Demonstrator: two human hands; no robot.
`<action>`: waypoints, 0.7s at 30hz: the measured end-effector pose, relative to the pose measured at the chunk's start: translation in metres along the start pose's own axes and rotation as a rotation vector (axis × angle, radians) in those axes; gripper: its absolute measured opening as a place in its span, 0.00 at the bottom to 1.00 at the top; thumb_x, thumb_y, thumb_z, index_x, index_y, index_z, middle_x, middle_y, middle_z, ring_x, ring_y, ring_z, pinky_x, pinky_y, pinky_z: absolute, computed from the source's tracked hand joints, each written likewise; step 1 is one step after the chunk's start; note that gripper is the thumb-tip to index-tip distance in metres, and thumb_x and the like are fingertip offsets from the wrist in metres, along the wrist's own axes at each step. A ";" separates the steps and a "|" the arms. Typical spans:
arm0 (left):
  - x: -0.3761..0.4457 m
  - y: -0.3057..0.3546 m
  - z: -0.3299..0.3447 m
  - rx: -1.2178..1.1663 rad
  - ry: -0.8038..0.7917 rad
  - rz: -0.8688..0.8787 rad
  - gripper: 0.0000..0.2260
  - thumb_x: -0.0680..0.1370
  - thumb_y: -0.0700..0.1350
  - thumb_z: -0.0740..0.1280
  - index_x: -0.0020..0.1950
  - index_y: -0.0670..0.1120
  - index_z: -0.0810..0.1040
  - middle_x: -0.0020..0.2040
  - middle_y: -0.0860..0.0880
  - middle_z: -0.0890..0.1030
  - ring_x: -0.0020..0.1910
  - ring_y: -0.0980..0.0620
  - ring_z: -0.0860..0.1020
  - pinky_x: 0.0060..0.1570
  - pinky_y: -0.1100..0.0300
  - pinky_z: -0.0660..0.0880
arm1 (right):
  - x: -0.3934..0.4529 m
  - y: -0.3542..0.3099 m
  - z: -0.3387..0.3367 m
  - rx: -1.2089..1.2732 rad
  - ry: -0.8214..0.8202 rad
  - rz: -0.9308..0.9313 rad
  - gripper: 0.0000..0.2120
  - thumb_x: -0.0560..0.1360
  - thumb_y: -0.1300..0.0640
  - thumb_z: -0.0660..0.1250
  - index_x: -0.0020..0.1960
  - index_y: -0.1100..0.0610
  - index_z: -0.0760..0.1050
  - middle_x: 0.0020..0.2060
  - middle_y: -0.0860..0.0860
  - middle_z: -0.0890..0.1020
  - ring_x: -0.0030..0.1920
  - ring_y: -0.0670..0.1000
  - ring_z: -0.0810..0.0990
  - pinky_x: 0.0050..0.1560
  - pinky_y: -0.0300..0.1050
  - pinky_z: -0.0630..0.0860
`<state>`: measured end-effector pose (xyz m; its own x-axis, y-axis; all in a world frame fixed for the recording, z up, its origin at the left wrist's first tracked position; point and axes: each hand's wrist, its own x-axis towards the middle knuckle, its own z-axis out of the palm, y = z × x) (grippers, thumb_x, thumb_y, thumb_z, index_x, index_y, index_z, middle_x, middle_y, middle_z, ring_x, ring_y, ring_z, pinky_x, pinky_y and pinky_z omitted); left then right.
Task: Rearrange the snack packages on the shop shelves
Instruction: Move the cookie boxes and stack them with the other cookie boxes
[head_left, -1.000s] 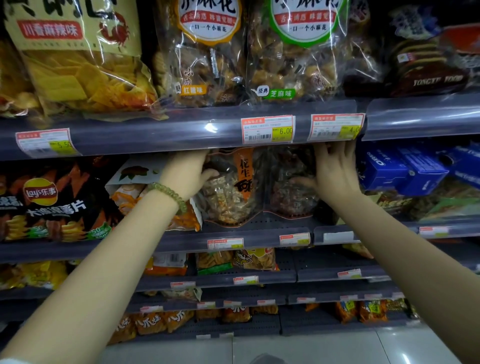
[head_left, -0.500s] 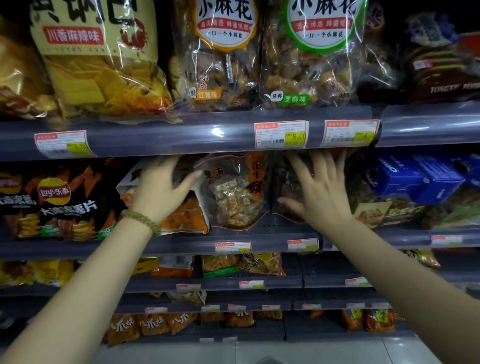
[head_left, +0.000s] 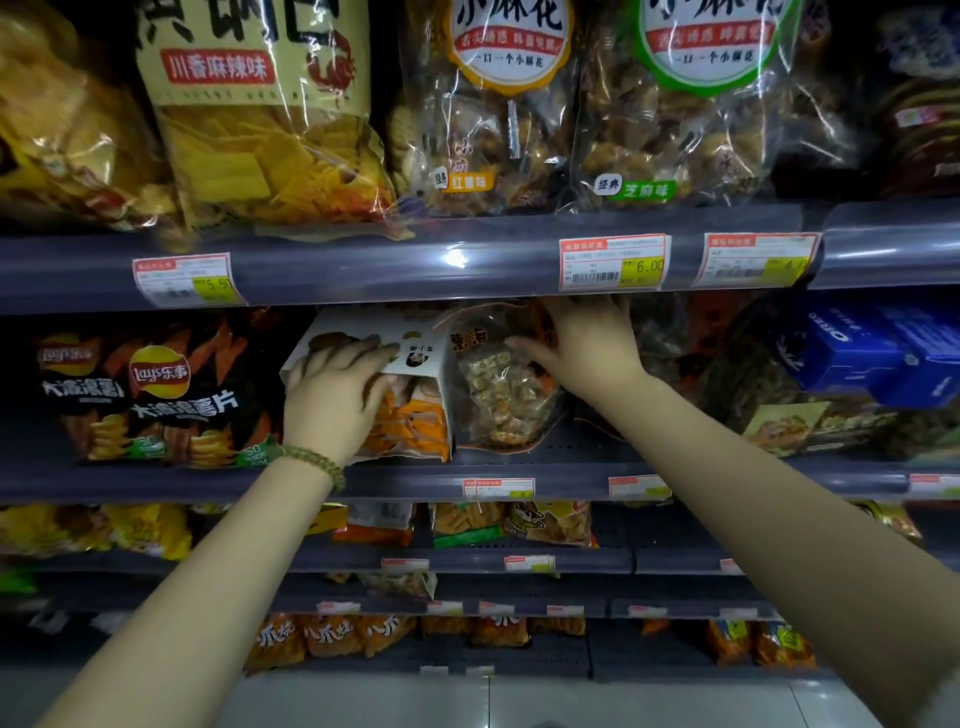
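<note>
Shop aisle, grey shelves w/ price tags along the front rails; dim light.

Change vs half a sec ago: both hands were spread flat and open in front of the 2nd shelf; now both are on packs. Left hand, bead bracelet at the wrist, lies over the white-topped orange pack, fingers curled across its top flap; looks like a hold, though the thumb is hidden so can't tell if it's a firm pinch. Right hand reaches up under the upper rail, thumb out over the clear nut-brittle pack, fingers bent onto its top right corner; tips partly hidden by the rail, so grip not certain. Meaning, as a guess: reach phase over, she's at the straighten/shift step for these 2 packs, which stand side by side and touching, mid 2nd shelf.

Shelves & contents:
- Top: yellow chip bags at left, 2 clear twist-snack bags at centre, dark packs at right.
- 2nd: black Lay's bags at left, then the 2 handled packs, dark clear bags behind the right hand, blue Oreo boxes far right.
- Lower: small orange and yellow packs, sparse; bare shelf patches.
</note>
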<state>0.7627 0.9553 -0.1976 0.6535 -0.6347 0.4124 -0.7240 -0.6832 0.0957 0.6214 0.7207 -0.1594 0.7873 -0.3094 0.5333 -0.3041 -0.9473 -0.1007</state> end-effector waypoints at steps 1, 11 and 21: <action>0.001 0.000 -0.001 0.020 0.011 0.014 0.18 0.76 0.54 0.57 0.62 0.55 0.78 0.63 0.50 0.79 0.60 0.41 0.76 0.59 0.46 0.68 | 0.000 0.001 0.000 -0.007 0.003 -0.012 0.28 0.68 0.40 0.69 0.58 0.61 0.78 0.52 0.63 0.82 0.54 0.67 0.79 0.54 0.61 0.73; -0.005 -0.003 0.000 0.184 0.067 0.090 0.16 0.73 0.49 0.65 0.59 0.48 0.82 0.56 0.43 0.83 0.51 0.39 0.82 0.47 0.47 0.76 | -0.001 -0.005 -0.004 -0.064 0.052 -0.034 0.24 0.61 0.42 0.77 0.49 0.58 0.80 0.39 0.59 0.83 0.41 0.63 0.82 0.40 0.49 0.76; -0.020 0.052 -0.005 -0.082 0.222 0.085 0.24 0.79 0.54 0.57 0.72 0.44 0.67 0.71 0.43 0.70 0.73 0.42 0.64 0.73 0.41 0.56 | -0.021 0.015 -0.042 -0.118 -0.003 0.012 0.31 0.70 0.33 0.63 0.54 0.61 0.76 0.45 0.61 0.82 0.47 0.61 0.80 0.45 0.50 0.71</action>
<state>0.7108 0.9344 -0.1960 0.5312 -0.5877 0.6103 -0.7958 -0.5932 0.1215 0.5774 0.7161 -0.1367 0.7845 -0.3214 0.5303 -0.3744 -0.9272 -0.0080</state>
